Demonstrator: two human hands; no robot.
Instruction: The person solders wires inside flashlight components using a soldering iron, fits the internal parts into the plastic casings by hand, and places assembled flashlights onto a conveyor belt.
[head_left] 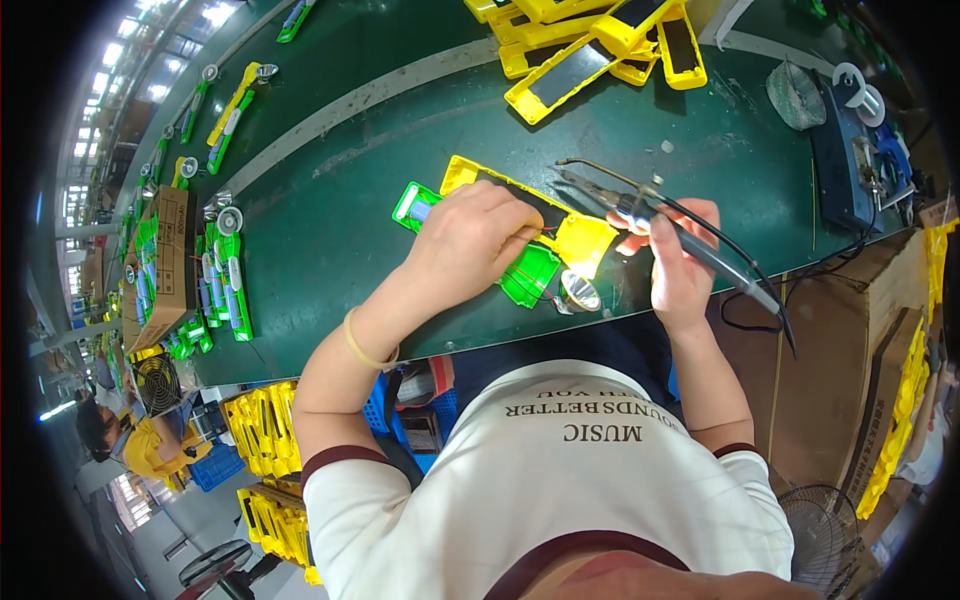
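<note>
My right hand (682, 262) grips a soldering iron (722, 262) with a dark handle, and a thin curved feed tube (612, 172) runs alongside it. The iron's tip points left, above the work. My left hand (472, 242) is closed, its fingertips pinching a thin red wire over a yellow casing (585, 244) with a dark panel inside. Under and beside that hand lies a green casing (532, 276), holding a blue cylindrical cell (420, 211) at its far left end. A silver lamp reflector (580, 291) rests at the table's near edge, with thin wires leading to it.
Yellow casings with dark panels (565, 75) are piled at the back. Green lamp assemblies (228, 270) and a cardboard box (165, 260) stand at left. A soldering station (845, 150) and solder spool (860, 95) sit at right. Below the table are yellow casings (262, 430).
</note>
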